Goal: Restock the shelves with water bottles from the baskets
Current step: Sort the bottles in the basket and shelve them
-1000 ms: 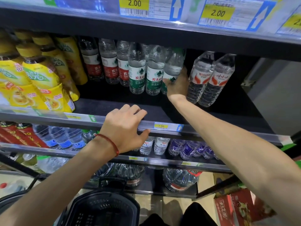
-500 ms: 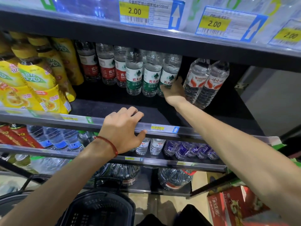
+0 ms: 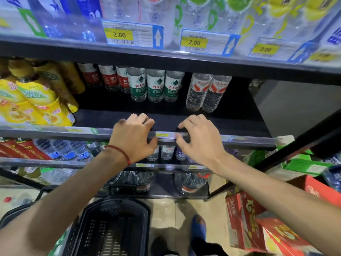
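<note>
Three green-label water bottles [image 3: 155, 86] stand at the back of the middle shelf [image 3: 212, 124], with red-label water bottles [image 3: 110, 78] to their left and two red-and-white-label bottles [image 3: 208, 93] to their right. My left hand [image 3: 132, 137] grips the shelf's front rail [image 3: 73, 130], fingers on top and thumb under it. My right hand [image 3: 200, 140] hovers at the same rail a little to the right, fingers apart and holding nothing. A black basket [image 3: 112, 228] sits on the floor below; no bottles show in it.
Yellow drink bottles [image 3: 36, 100] fill the shelf's left end. The upper shelf carries price tags [image 3: 132, 35]. More bottles [image 3: 62, 150] line the lower shelves. Red cartons [image 3: 258, 228] stand on the floor at right, a second basket [image 3: 16, 213] at left, a blue shoe [image 3: 198, 228] between.
My right hand has let go of the rightmost green-label bottle at the back and drawn back to the front rail. The view has tilted up. My left hand stays on the rail.
</note>
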Demonstrator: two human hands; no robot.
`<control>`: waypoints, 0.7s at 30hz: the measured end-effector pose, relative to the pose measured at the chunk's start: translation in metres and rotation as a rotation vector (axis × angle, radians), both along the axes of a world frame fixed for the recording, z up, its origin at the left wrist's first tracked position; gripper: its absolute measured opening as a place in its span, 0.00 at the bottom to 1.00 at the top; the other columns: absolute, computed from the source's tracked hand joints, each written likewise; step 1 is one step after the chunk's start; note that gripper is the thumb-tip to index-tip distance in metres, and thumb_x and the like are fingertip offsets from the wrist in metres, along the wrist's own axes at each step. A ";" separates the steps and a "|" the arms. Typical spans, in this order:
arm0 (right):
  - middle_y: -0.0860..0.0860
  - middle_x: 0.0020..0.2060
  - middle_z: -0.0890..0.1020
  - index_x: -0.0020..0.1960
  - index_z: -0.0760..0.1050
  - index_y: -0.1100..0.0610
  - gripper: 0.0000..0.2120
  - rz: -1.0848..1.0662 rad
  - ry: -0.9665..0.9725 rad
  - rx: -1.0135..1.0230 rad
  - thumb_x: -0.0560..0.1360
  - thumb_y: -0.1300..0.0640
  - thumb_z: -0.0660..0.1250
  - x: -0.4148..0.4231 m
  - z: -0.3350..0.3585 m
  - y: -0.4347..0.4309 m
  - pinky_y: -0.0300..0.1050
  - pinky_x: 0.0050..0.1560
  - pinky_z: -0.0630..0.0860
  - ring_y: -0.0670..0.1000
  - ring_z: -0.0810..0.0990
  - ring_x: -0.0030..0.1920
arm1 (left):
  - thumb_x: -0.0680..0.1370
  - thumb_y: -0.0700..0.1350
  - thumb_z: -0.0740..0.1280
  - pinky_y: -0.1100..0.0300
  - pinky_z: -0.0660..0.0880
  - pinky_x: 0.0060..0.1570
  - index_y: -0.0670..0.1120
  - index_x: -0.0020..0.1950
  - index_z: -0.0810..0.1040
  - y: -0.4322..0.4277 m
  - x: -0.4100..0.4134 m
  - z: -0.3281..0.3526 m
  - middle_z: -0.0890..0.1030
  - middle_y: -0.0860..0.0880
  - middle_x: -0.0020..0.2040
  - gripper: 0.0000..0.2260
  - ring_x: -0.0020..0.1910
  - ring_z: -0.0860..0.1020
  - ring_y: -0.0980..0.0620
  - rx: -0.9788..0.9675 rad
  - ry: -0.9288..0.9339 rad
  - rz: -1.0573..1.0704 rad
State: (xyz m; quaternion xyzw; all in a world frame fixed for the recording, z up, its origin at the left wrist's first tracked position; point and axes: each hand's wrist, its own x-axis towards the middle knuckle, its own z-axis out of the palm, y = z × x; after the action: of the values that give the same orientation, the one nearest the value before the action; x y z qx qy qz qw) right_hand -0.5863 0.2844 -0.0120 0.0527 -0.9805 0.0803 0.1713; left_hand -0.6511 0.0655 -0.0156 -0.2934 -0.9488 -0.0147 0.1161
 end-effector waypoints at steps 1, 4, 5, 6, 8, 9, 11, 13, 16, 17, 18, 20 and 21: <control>0.49 0.47 0.82 0.53 0.83 0.55 0.12 0.021 0.013 0.027 0.78 0.48 0.68 0.008 0.001 0.005 0.51 0.45 0.76 0.55 0.77 0.48 | 0.75 0.60 0.66 0.52 0.74 0.41 0.49 0.60 0.80 0.003 0.008 0.003 0.79 0.51 0.54 0.20 0.50 0.77 0.45 -0.005 -0.008 0.005; 0.49 0.47 0.82 0.52 0.83 0.55 0.13 0.084 0.013 0.078 0.77 0.46 0.67 0.030 0.005 0.016 0.51 0.44 0.73 0.54 0.76 0.46 | 0.75 0.62 0.63 0.50 0.75 0.46 0.50 0.59 0.79 0.009 0.032 0.013 0.79 0.51 0.54 0.20 0.52 0.77 0.45 -0.024 -0.018 0.038; 0.50 0.47 0.82 0.52 0.83 0.56 0.15 0.100 0.014 0.105 0.76 0.46 0.67 0.037 0.006 0.019 0.52 0.44 0.73 0.55 0.76 0.46 | 0.75 0.62 0.62 0.50 0.76 0.46 0.51 0.59 0.79 0.011 0.041 0.015 0.79 0.51 0.54 0.20 0.52 0.77 0.46 -0.038 -0.013 0.053; 0.50 0.46 0.82 0.52 0.83 0.56 0.15 0.112 0.014 0.129 0.76 0.46 0.67 0.045 0.008 0.022 0.52 0.43 0.74 0.55 0.76 0.46 | 0.75 0.62 0.60 0.50 0.75 0.46 0.50 0.59 0.79 0.013 0.051 0.018 0.79 0.51 0.54 0.21 0.51 0.77 0.45 -0.051 -0.004 0.065; 0.51 0.45 0.82 0.50 0.82 0.57 0.15 0.152 0.024 0.138 0.76 0.46 0.66 0.061 0.012 0.028 0.53 0.43 0.74 0.56 0.76 0.45 | 0.76 0.62 0.59 0.50 0.75 0.46 0.48 0.61 0.79 0.018 0.074 0.021 0.79 0.49 0.54 0.23 0.52 0.77 0.44 -0.071 0.009 0.091; 0.51 0.43 0.81 0.49 0.82 0.56 0.14 0.179 0.038 0.123 0.77 0.46 0.66 0.069 0.013 0.031 0.53 0.43 0.74 0.56 0.76 0.45 | 0.76 0.62 0.59 0.49 0.74 0.47 0.47 0.62 0.79 0.020 0.087 0.022 0.79 0.48 0.54 0.24 0.52 0.77 0.44 -0.074 0.016 0.105; 0.51 0.41 0.80 0.46 0.81 0.56 0.14 0.243 0.046 0.103 0.77 0.46 0.66 0.084 0.016 0.037 0.54 0.44 0.73 0.56 0.75 0.44 | 0.76 0.61 0.62 0.48 0.74 0.47 0.47 0.61 0.78 0.025 0.116 0.023 0.79 0.47 0.54 0.22 0.53 0.77 0.43 -0.068 0.021 0.142; 0.51 0.42 0.80 0.47 0.81 0.56 0.17 0.306 0.011 0.128 0.76 0.43 0.63 0.100 0.017 0.040 0.53 0.46 0.73 0.57 0.76 0.45 | 0.76 0.61 0.61 0.48 0.74 0.46 0.47 0.59 0.78 0.027 0.147 0.022 0.78 0.47 0.53 0.21 0.52 0.77 0.42 -0.056 0.015 0.203; 0.52 0.42 0.80 0.48 0.82 0.56 0.20 0.409 -0.020 0.200 0.76 0.41 0.61 0.124 0.014 0.042 0.53 0.47 0.73 0.58 0.78 0.47 | 0.75 0.62 0.59 0.47 0.75 0.46 0.47 0.58 0.78 0.029 0.201 0.018 0.79 0.46 0.54 0.22 0.53 0.77 0.41 -0.054 -0.036 0.338; 0.52 0.42 0.80 0.48 0.82 0.56 0.20 0.445 -0.015 0.200 0.76 0.41 0.62 0.131 0.011 0.041 0.53 0.47 0.73 0.58 0.78 0.47 | 0.75 0.62 0.58 0.46 0.76 0.47 0.47 0.58 0.78 0.028 0.220 0.016 0.79 0.46 0.54 0.23 0.53 0.77 0.40 -0.065 -0.051 0.382; 0.53 0.41 0.80 0.47 0.81 0.57 0.20 0.477 -0.018 0.198 0.76 0.41 0.63 0.138 0.009 0.039 0.53 0.47 0.73 0.59 0.78 0.46 | 0.75 0.62 0.57 0.46 0.76 0.48 0.47 0.57 0.79 0.027 0.239 0.014 0.79 0.46 0.53 0.23 0.53 0.77 0.40 -0.070 -0.061 0.418; 0.52 0.42 0.81 0.47 0.82 0.56 0.19 0.532 -0.042 0.194 0.76 0.41 0.63 0.155 0.003 0.029 0.53 0.47 0.74 0.59 0.78 0.46 | 0.75 0.62 0.57 0.47 0.76 0.47 0.48 0.55 0.79 0.019 0.278 0.011 0.78 0.46 0.51 0.22 0.51 0.77 0.41 -0.086 -0.079 0.464; 0.52 0.43 0.81 0.48 0.82 0.56 0.19 0.559 -0.059 0.180 0.76 0.41 0.63 0.165 0.000 0.024 0.54 0.47 0.74 0.58 0.78 0.47 | 0.76 0.63 0.58 0.48 0.76 0.47 0.48 0.56 0.78 0.013 0.297 0.009 0.78 0.47 0.51 0.22 0.51 0.77 0.42 -0.103 -0.086 0.482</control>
State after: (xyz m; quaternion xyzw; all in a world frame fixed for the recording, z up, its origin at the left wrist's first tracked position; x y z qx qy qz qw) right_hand -0.4213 0.3080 -0.0117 0.3334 -0.9357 0.0386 0.1088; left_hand -0.3543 0.0786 -0.0067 -0.0632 -0.9949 0.0492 0.0609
